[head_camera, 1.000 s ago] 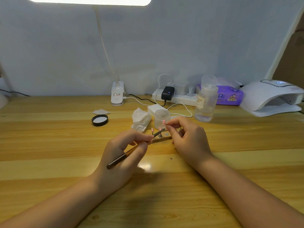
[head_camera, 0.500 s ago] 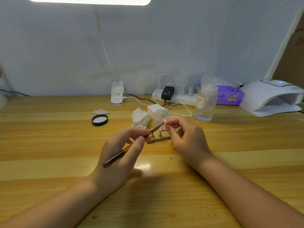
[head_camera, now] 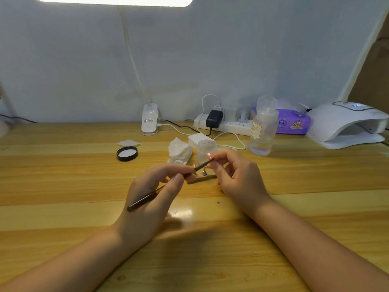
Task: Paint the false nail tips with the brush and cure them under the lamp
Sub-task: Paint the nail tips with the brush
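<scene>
Nail tips on small stands sit mid-table between both hands. Left of them lies a black lid (head_camera: 127,153) on the wooden table (head_camera: 63,186). The left hand (head_camera: 151,197) grips the brush (head_camera: 160,189), its tip reaching up to one pink nail tip (head_camera: 208,155) pinched in the right hand (head_camera: 237,178). Behind stand crumpled tissue (head_camera: 180,152) and a clear jar (head_camera: 205,151), then a clear bottle (head_camera: 262,131). Far right rests the white curing lamp (head_camera: 345,123).

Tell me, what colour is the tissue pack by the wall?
Purple, with small cartoon prints; the tissue pack shows only in the head view, behind the clear bottle.
</scene>
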{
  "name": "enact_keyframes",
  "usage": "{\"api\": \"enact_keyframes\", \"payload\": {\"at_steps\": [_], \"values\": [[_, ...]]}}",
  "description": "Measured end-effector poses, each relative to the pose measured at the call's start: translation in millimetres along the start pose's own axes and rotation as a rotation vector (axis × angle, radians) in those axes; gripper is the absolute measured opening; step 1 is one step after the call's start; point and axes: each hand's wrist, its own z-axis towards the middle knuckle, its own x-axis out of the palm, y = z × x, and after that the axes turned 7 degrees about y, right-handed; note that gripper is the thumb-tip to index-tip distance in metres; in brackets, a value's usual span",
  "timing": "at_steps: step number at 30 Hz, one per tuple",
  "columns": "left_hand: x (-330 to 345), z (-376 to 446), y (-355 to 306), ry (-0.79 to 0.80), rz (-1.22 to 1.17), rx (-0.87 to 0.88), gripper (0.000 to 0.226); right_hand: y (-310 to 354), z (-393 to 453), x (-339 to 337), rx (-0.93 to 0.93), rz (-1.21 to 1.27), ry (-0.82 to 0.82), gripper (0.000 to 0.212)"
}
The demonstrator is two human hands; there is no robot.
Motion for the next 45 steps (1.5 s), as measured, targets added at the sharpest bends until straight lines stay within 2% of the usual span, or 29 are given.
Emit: {"api": "enact_keyframes", "payload": {"at_steps": [2,4,6,7,24,28,32,37,45], "values": [[-4.3,5.0,-3.1,-0.007,0.040,-0.088,0.021,1.1,-0.2,-0.5,-0.005,0.008,0.009,0.010],[0.3,1.5,-20.3,-0.094,0.115,0.058,0.014,1.4,-0.4,-1.4,-0.001,0.018,0.018,0.011],[4.8,-7.4,-31.1,-0.158,0.138,0.219,0.024,1.9,-0.6,-1.9,0.013,0.041,0.028,0.011],[3.4,-9.6,-30.3,-0.162,0.127,0.241,0.026,2.2,-0.4,-1.8,0.018,0.053,0.029,0.012],[3.8,-4.8,-26.8,-0.126,0.072,0.232,0.026,2.1,0.1,-1.3,0.015,0.075,-0.005,0.020],[4.2,-5.2,-25.2,-0.101,0.070,0.225,0.024,0.4,0.4,-1.8,0.026,0.083,-0.010,0.015],[5.8,-5.7,-23.8,-0.091,0.069,0.216,0.021,0.2,0.2,-1.8,0.026,0.070,-0.028,0.022],[4.0,-6.3,-25.5,-0.137,0.111,0.272,0.024,-1.6,0.8,-1.2,0.029,0.055,-0.038,0.015],[5.9,-5.5,-26.6,-0.122,0.077,0.219,0.026,0.2,0.3,-1.4,-0.018,0.021,-0.040,0.020]]}}
